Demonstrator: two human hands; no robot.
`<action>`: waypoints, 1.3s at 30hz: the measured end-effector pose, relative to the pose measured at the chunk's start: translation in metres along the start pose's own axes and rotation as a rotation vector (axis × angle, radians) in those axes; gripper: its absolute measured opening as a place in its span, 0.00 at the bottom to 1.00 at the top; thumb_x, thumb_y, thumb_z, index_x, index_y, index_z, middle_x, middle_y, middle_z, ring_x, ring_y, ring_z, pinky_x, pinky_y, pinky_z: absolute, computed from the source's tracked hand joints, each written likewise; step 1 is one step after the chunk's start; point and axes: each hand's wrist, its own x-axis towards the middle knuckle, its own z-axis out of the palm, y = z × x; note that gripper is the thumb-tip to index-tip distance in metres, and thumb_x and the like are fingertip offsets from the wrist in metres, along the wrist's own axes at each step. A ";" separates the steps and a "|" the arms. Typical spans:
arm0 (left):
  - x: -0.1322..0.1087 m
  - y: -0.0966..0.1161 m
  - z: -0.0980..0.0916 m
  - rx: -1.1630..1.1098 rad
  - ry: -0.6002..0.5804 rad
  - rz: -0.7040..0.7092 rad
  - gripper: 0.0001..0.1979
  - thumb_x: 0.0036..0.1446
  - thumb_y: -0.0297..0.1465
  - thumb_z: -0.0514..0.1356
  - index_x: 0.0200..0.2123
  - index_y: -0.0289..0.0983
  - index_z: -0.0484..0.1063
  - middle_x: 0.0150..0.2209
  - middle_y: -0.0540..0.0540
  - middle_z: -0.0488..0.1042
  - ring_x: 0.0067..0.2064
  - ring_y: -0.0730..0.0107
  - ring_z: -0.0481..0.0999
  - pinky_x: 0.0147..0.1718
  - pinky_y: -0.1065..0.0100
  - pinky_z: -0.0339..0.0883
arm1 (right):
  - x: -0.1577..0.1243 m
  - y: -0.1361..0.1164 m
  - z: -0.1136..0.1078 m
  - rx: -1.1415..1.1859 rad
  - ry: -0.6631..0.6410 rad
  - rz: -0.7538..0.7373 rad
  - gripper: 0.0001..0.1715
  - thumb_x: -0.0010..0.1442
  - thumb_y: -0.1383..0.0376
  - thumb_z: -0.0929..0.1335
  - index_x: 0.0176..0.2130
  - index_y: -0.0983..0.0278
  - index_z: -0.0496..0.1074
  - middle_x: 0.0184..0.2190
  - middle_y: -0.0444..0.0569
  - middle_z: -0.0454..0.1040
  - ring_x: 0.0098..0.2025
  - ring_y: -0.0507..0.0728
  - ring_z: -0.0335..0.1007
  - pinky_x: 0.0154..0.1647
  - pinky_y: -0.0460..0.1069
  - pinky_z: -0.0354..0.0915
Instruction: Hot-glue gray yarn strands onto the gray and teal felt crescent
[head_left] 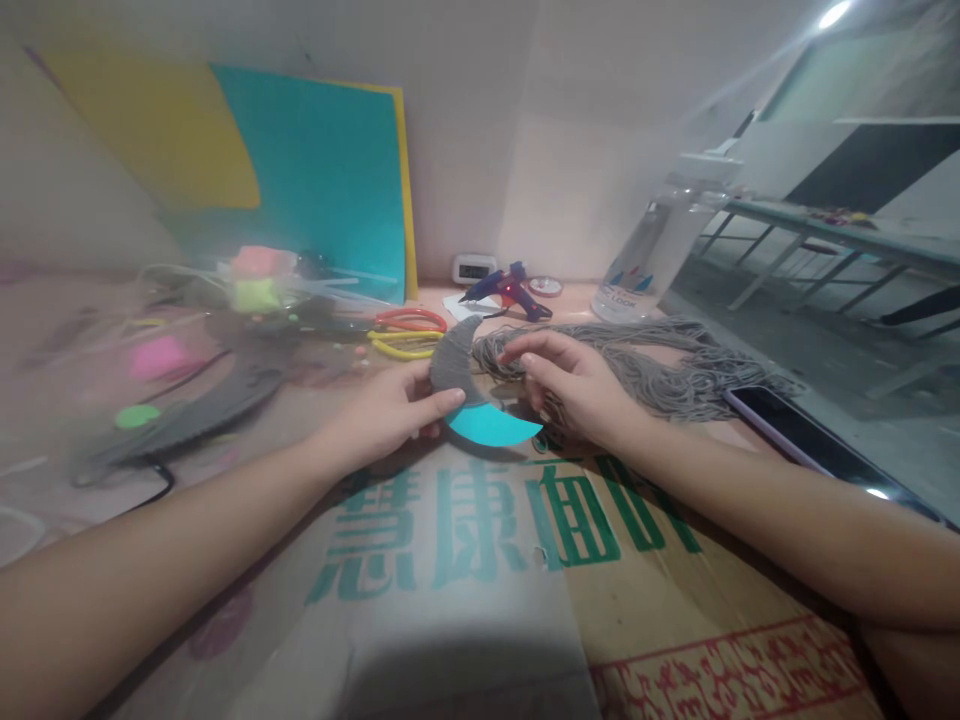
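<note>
A crescent-shaped card [495,426] is in my left hand [409,405], pinched at its left edge between thumb and fingers. Grey yarn is wrapped closely round its upper part, while the lower curve shows bare turquoise. My right hand [562,380] is just to the right of the crescent, fingers curled round the grey yarn at its inner side; the exact strand is hard to make out. Behind and beyond that hand lies a loose heap of grey yarn [675,365]. Both hands are above a printed cardboard sheet [480,620].
Scissors [409,335] with red and yellow handles lie behind my left hand. At the back are a blue glue gun [514,295], a small digital clock [474,268] and a clear bottle [645,250]. A phone [825,450] lies right; coloured sheets [322,180] lean on the wall.
</note>
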 end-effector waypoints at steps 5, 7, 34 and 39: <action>0.000 0.005 0.001 -0.024 -0.042 -0.012 0.16 0.56 0.43 0.62 0.41 0.38 0.73 0.22 0.54 0.66 0.21 0.77 0.64 0.18 0.76 0.56 | -0.004 -0.001 0.007 0.118 -0.241 0.124 0.16 0.57 0.61 0.71 0.45 0.61 0.71 0.39 0.47 0.77 0.30 0.49 0.69 0.28 0.46 0.65; 0.000 0.006 0.001 -0.030 -0.052 -0.010 0.16 0.55 0.43 0.62 0.41 0.37 0.73 0.22 0.53 0.66 0.21 0.77 0.63 0.18 0.76 0.56 | -0.004 0.001 0.007 0.163 -0.289 0.157 0.16 0.56 0.61 0.72 0.45 0.62 0.72 0.33 0.44 0.75 0.31 0.50 0.70 0.30 0.45 0.65; 0.001 0.004 0.003 -0.017 -0.114 0.040 0.18 0.55 0.39 0.64 0.47 0.38 0.73 0.39 0.46 0.77 0.31 0.73 0.73 0.27 0.74 0.67 | -0.005 -0.002 0.012 0.031 -0.298 0.180 0.16 0.54 0.54 0.71 0.32 0.66 0.72 0.19 0.39 0.65 0.20 0.46 0.58 0.19 0.43 0.52; 0.004 0.000 0.005 -0.093 -0.118 0.109 0.21 0.51 0.35 0.67 0.48 0.37 0.72 0.44 0.44 0.77 0.43 0.64 0.77 0.41 0.66 0.71 | -0.007 -0.004 0.019 -0.068 -0.266 0.243 0.15 0.54 0.56 0.71 0.29 0.65 0.69 0.15 0.36 0.61 0.16 0.46 0.54 0.16 0.43 0.49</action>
